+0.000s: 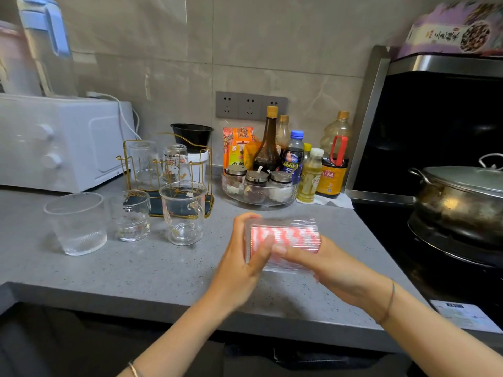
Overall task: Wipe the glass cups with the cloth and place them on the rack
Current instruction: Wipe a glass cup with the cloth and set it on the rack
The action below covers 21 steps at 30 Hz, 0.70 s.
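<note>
A ribbed glass cup (283,227) lies on its side in the air over the grey counter, with a pink-and-white cloth (285,235) showing through its ribs. My left hand (242,265) grips its left end, fingers over the top and thumb on the near side. My right hand (334,270) holds the right end, fingertips lying along the near wall. The gold wire rack (202,170) at the back carries two upturned cups, a clear one (143,159) and a cartoon-printed one (175,164). Three glasses stand upright in front: a wide tumbler (76,224), a small patterned cup (133,216), a handled mug (185,210).
A white oven (62,142) fills the back left. A clear tray of spice jars (258,194) and several sauce and oil bottles (330,170) stand right of the rack. A lidded pot (460,197) sits on the black stove at right. The counter's front edge (190,306) runs below my hands.
</note>
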Each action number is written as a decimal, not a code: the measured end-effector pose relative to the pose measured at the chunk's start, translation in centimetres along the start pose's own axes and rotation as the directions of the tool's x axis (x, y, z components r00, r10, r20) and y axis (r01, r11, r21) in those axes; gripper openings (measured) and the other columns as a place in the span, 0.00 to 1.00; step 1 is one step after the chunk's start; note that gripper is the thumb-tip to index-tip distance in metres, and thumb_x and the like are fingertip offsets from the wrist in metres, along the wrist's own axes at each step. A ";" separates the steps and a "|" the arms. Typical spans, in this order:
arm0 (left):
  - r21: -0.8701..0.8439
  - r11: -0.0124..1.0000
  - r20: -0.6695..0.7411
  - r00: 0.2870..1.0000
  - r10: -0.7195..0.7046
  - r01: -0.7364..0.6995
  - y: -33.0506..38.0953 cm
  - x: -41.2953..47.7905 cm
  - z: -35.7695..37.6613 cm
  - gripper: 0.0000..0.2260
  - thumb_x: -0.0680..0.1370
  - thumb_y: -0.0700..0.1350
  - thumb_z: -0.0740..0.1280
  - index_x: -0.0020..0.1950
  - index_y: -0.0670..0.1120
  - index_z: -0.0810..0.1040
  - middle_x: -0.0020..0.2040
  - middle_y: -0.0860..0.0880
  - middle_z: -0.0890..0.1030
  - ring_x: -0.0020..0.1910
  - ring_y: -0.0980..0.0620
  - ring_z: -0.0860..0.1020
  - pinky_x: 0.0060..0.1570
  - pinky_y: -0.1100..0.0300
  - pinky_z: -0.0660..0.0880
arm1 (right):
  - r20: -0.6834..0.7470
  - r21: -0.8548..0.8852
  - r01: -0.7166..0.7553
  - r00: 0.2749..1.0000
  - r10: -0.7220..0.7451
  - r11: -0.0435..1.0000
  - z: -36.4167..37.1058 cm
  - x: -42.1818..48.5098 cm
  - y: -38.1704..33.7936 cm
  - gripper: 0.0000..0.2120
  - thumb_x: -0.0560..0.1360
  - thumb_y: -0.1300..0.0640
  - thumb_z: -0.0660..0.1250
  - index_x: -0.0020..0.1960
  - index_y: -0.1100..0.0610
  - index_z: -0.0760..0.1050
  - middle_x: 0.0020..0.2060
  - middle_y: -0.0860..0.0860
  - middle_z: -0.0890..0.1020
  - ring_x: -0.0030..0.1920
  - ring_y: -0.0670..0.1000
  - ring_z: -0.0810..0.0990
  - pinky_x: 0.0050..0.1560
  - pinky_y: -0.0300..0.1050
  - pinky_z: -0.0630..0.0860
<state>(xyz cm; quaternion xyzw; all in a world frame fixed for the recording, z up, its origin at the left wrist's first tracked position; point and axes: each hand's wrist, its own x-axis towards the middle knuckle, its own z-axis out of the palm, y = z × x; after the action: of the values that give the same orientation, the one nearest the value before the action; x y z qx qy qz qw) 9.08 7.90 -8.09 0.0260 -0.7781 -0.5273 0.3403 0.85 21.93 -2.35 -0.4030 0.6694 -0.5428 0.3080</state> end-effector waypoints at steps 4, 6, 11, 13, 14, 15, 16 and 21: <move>-0.072 0.995 0.061 0.996 -0.061 0.065 0.7 0.2 -0.1 0.26 0.69 0.74 0.58 0.62 0.64 0.62 0.52 0.55 0.77 0.43 0.61 0.78 0.36 0.65 0.74 | -0.049 -0.044 0.077 0.996 -0.080 0.996 -0.2 -0.2 -0.5 0.04 0.76 0.59 0.66 0.46 0.51 0.79 0.31 0.37 0.82 0.32 0.32 0.78 0.29 0.24 0.69; -0.104 0.971 0.085 0.975 -0.206 0.214 1.6 1.0 -0.1 0.30 0.67 0.75 0.53 0.65 0.63 0.62 0.59 0.52 0.74 0.51 0.55 0.78 0.39 0.60 0.78 | -0.043 -0.090 0.113 0.992 -0.117 0.990 -0.1 -0.4 -0.9 0.05 0.75 0.61 0.67 0.48 0.56 0.80 0.34 0.41 0.84 0.35 0.35 0.80 0.35 0.26 0.71; -0.290 0.755 0.311 0.804 -0.506 0.588 3.0 1.0 -0.8 0.39 0.71 0.75 0.50 0.59 0.46 0.80 0.46 0.47 0.85 0.36 0.50 0.83 0.33 0.58 0.78 | -0.070 -0.199 0.186 0.977 -0.203 0.962 0.4 -0.1 -0.2 0.09 0.71 0.61 0.71 0.51 0.55 0.82 0.44 0.47 0.86 0.47 0.46 0.85 0.48 0.35 0.78; -0.355 0.739 0.227 0.820 -0.526 0.572 2.9 0.4 -0.4 0.33 0.75 0.70 0.52 0.59 0.44 0.79 0.40 0.47 0.84 0.29 0.53 0.80 0.28 0.61 0.75 | -0.104 -0.199 0.189 0.972 -0.212 0.962 0.9 0.0 -0.2 0.09 0.69 0.61 0.74 0.50 0.54 0.82 0.44 0.46 0.86 0.46 0.45 0.85 0.48 0.35 0.78; -0.381 0.745 0.168 0.834 -0.526 0.547 2.6 0.7 0.0 0.32 0.76 0.68 0.53 0.61 0.43 0.77 0.39 0.47 0.83 0.27 0.53 0.79 0.27 0.62 0.74 | -0.120 -0.194 0.184 0.971 -0.209 0.964 1.1 0.0 -0.3 0.10 0.69 0.61 0.74 0.49 0.53 0.82 0.43 0.46 0.86 0.45 0.45 0.85 0.47 0.34 0.78; -0.382 0.768 0.103 0.850 -0.517 0.514 2.4 0.6 0.2 0.29 0.77 0.66 0.55 0.61 0.43 0.76 0.39 0.46 0.83 0.26 0.53 0.78 0.25 0.63 0.74 | -0.134 -0.182 0.175 0.970 -0.201 0.968 1.2 0.0 -0.4 0.10 0.68 0.61 0.75 0.48 0.53 0.82 0.42 0.46 0.86 0.44 0.45 0.85 0.46 0.34 0.78; -0.371 0.796 0.057 0.867 -0.494 0.478 2.7 0.6 0.3 0.26 0.78 0.64 0.56 0.59 0.43 0.75 0.39 0.45 0.82 0.25 0.53 0.78 0.24 0.63 0.73 | -0.142 -0.154 0.167 0.972 -0.189 0.974 1.3 0.0 -0.4 0.09 0.68 0.61 0.75 0.47 0.52 0.82 0.41 0.46 0.86 0.44 0.44 0.85 0.45 0.34 0.78; -0.234 0.960 -0.119 0.976 -0.183 0.152 2.9 0.3 0.1 0.20 0.75 0.65 0.64 0.53 0.49 0.72 0.39 0.50 0.81 0.31 0.53 0.81 0.24 0.61 0.74 | -0.143 0.049 0.101 0.985 -0.093 0.994 1.2 -0.2 -1.0 0.14 0.64 0.58 0.75 0.49 0.55 0.82 0.44 0.50 0.86 0.47 0.48 0.85 0.47 0.37 0.78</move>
<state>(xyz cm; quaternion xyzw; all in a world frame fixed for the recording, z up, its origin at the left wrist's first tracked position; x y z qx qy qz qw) 9.77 9.16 -5.53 0.0901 -0.6830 -0.6355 0.3486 2.14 21.47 -1.64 -0.3872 0.6535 -0.6028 0.2444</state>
